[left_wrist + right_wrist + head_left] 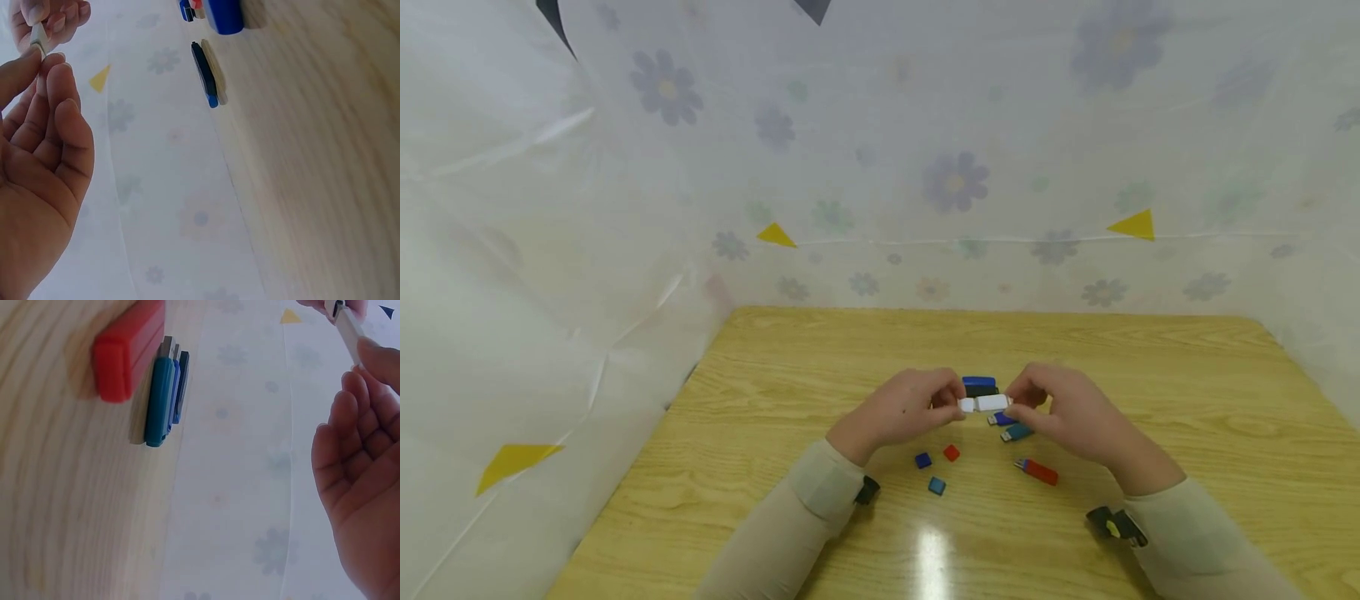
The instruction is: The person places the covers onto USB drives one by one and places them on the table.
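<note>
A white USB stick (994, 402) is held above the table between both hands. My left hand (901, 408) pinches its small white cap (967, 405) at the left end. The body's right end is pinched by my right hand (1078, 412), thumb against fingers. Cap and body lie in line, with a narrow dark gap between them in the right wrist view. Just below the right hand lie a blue USB stick (1000, 419) and a teal USB stick (1018, 432), their metal plugs bare. Closer to me is a red USB stick (1040, 472), plug also bare.
Three loose caps lie left of the sticks: blue (923, 460), red (951, 452) and teal (937, 486). Beyond the hands are a blue piece (979, 382) and a black piece (981, 391), partly hidden. A flowered sheet (887, 167) hangs behind the wooden table (820, 342).
</note>
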The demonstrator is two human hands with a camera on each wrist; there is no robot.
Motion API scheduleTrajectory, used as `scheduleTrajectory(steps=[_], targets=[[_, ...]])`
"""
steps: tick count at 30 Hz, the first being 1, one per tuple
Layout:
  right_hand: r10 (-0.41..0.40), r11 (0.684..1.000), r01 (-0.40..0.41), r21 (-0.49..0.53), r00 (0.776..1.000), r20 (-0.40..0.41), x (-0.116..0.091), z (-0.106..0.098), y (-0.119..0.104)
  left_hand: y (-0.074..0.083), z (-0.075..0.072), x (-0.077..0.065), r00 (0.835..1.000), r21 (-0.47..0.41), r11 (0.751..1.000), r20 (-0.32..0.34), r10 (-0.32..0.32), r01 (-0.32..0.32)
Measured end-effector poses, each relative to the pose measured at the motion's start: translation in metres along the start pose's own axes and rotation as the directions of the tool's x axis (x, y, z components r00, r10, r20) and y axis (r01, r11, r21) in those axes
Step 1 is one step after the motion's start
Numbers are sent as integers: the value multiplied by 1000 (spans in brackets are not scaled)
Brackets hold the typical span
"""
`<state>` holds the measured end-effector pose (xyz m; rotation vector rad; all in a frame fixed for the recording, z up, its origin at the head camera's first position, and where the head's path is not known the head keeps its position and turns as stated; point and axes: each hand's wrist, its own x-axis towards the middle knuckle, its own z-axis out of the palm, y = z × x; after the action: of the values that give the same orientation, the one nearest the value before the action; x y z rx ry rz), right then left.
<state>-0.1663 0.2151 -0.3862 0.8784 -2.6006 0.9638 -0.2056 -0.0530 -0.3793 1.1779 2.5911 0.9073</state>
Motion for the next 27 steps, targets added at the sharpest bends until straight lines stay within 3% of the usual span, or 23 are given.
scheduleTrajectory(steps=[7, 13, 27], targets=[[-17, 1000, 15, -27, 997, -70, -1, 2, 4, 1, 2, 1, 999, -116, 992, -15, -52, 49], [5, 1000, -7, -13, 993, -118, -1, 5, 3, 3, 3, 0, 994, -278, 958, -54, -90, 72], [-46, 999, 41, -36, 989, -143, 1, 5, -3, 5, 7, 0, 995, -288, 957, -82, -53, 27]])
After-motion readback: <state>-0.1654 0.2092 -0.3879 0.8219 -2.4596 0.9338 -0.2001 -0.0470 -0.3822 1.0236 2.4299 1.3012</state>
